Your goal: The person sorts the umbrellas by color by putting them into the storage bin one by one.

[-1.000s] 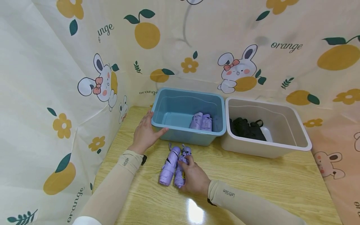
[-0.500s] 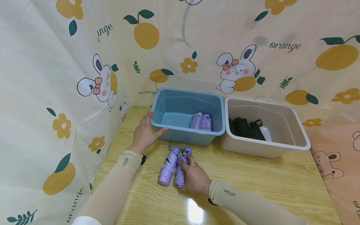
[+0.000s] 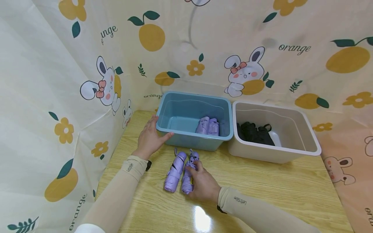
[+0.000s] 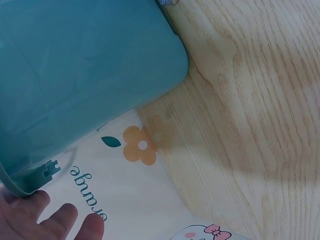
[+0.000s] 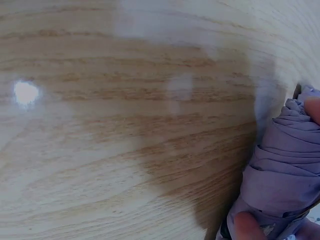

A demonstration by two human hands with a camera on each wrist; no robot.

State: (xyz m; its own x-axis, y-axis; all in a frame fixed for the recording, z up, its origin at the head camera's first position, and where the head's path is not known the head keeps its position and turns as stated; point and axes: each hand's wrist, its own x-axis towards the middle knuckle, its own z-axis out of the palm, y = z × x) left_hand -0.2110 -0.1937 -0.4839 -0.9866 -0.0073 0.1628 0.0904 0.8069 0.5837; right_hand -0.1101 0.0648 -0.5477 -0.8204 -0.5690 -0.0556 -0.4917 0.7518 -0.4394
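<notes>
Two folded lilac umbrellas lie on the table in the head view. My right hand (image 3: 204, 183) grips the right-hand folded umbrella (image 3: 187, 183), fingers on its upper part and thumb near its lower end. In the right wrist view the wrapped fabric of that umbrella (image 5: 282, 180) shows between the fingertips. Close on its left lies the other lilac umbrella (image 3: 175, 171), untouched. My left hand (image 3: 150, 137) rests at the front left corner of the blue bin (image 3: 192, 141), fingers extended along its side and thumb at the front. Fingertips (image 4: 90, 227) show below the rim in the left wrist view.
Inside the blue bin, two lilac umbrellas (image 3: 208, 126) stand at the right end. A beige bin (image 3: 274, 155) sits against it on the right, with black folded items (image 3: 257, 134) inside. Patterned cloth (image 3: 189, 42) covers the walls behind and at the left of the wooden table (image 3: 262, 191).
My right hand and the umbrella it grips have shifted slightly right, widening the gap to the other umbrella. The left hand stays at the bin's corner.
</notes>
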